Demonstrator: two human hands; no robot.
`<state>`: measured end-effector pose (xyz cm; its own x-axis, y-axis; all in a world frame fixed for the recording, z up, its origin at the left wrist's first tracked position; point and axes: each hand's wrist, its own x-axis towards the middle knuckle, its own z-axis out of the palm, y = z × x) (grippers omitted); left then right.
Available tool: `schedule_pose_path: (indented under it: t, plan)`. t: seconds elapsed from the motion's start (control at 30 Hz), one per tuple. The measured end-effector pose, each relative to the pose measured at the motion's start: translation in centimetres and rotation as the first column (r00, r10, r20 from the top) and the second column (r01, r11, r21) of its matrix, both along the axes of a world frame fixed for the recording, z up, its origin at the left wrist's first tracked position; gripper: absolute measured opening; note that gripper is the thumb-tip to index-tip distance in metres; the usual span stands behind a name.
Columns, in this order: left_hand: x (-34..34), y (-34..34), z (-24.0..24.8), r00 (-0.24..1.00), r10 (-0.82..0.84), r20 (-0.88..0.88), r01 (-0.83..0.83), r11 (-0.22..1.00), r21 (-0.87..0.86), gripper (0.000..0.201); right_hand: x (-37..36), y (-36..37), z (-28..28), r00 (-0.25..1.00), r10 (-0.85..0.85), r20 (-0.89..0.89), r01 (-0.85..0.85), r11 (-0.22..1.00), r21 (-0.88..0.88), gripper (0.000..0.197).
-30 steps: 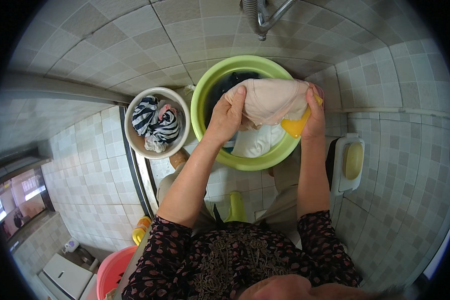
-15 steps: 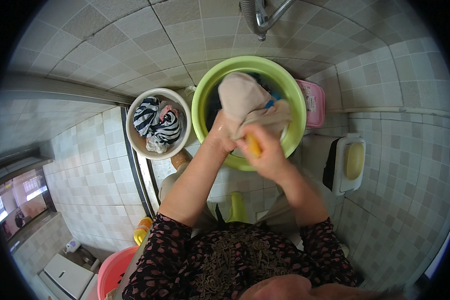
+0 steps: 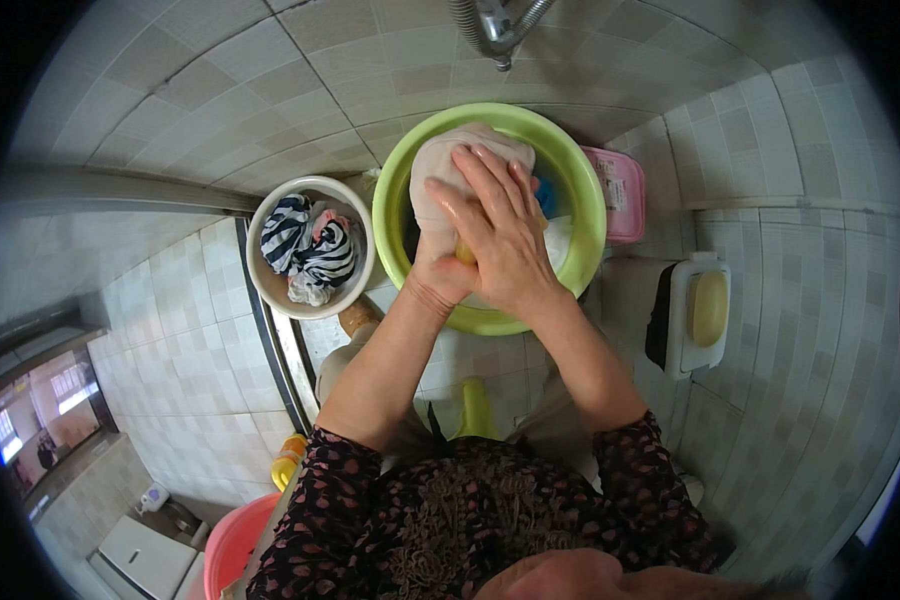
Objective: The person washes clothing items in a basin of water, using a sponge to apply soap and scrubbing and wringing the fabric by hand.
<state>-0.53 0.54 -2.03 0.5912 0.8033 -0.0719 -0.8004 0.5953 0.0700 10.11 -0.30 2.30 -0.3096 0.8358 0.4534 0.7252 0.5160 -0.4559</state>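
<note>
Over the green basin (image 3: 392, 190) a pale beige cloth garment (image 3: 440, 170) is bunched up. My left hand (image 3: 442, 270) holds it from beneath, its fingers hidden under the fabric. My right hand (image 3: 505, 235) presses down on top, with fingers stretched and slightly apart across the cloth. A yellow bar, apparently soap (image 3: 465, 252), shows between the two hands, mostly covered by the right palm. Dark water or cloth, a blue item (image 3: 544, 197) and a whitish piece (image 3: 558, 240) lie in the basin beside the garment.
Left of it stands a white basin (image 3: 260, 245) with striped clothes (image 3: 325, 255). A pink box (image 3: 625, 195) sits at the right, and a yellow-lidded white container (image 3: 708, 310) nearer me. Metal pipes (image 3: 497, 35) hang on the tiled wall. A pink tub (image 3: 232, 535) is lower left.
My right hand has moved up and forward onto the cloth, its fingers changing from curled round the yellow bar to stretched out. The cloth has shifted left and is more bunched.
</note>
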Motion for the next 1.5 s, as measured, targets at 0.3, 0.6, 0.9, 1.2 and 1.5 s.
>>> schedule_pose_path:
  t: [0.3, 0.6, 0.9, 1.2, 1.5]
  plan:
    - [1.0, -3.2, -1.7, 0.934, 0.184, -0.306, -0.094, 0.953, 0.287, 0.04, 2.4, 1.9, -2.0, 0.734, -0.566, -0.374, 0.506, 0.824, -0.254, 0.067]
    - [1.4, -1.2, -1.4, 0.995, -0.059, -0.075, 0.049, 0.99, -0.129, 0.042, 1.0, 0.8, -2.9, 0.936, -0.284, -0.206, 0.266, 0.958, -0.11, 0.068]
    - [2.2, -1.6, -1.3, 0.991, -0.042, -0.124, 0.038, 0.999, -0.034, 0.036, 3.5, 1.9, -3.6, 0.591, -0.612, -0.526, 0.281, 0.767, -0.576, 0.066]
    - [1.6, -1.5, -1.2, 0.913, 0.061, -0.404, -0.092, 0.994, -0.057, 0.043, 3.2, 1.4, -4.4, 0.295, -0.718, -0.63, -0.154, 0.615, -0.773, 0.06]
    - [0.1, -0.5, -1.6, 0.963, 0.06, -0.262, -0.114, 0.974, -0.198, 0.041, 4.8, 1.6, -2.8, 0.182, -0.653, -0.735, 0.036, 0.751, -0.659, 0.054]
